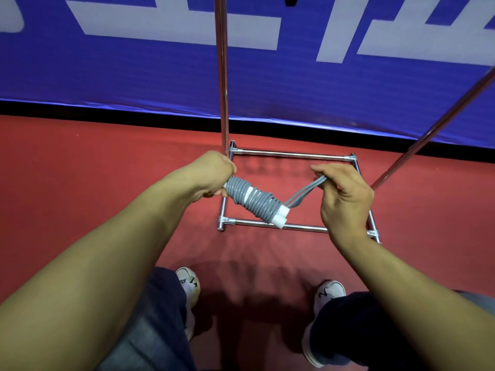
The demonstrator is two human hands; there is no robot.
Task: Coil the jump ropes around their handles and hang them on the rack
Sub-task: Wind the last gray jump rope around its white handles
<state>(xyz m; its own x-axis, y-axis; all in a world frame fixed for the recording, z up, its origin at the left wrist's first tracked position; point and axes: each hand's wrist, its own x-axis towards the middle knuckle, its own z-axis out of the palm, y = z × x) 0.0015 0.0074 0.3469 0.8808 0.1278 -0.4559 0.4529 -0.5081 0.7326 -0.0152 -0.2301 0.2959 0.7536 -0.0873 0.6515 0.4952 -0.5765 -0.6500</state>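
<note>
Left hand [214,174] wrapped tight round one end of the coiled grey jump rope [254,200]. Right hand [345,199] pinching its loose loop between fingertips.

Red floor [80,162], matte, shadows cast toward the viewer. Blue banner [134,76] with large white lettering along the back; black strip [107,109] runs at its base where it meets the floor.

A red floor [80,162] was seen below. On it stood the chrome rack [289,154], its rectangular base far of two white shoes [188,283].
</note>
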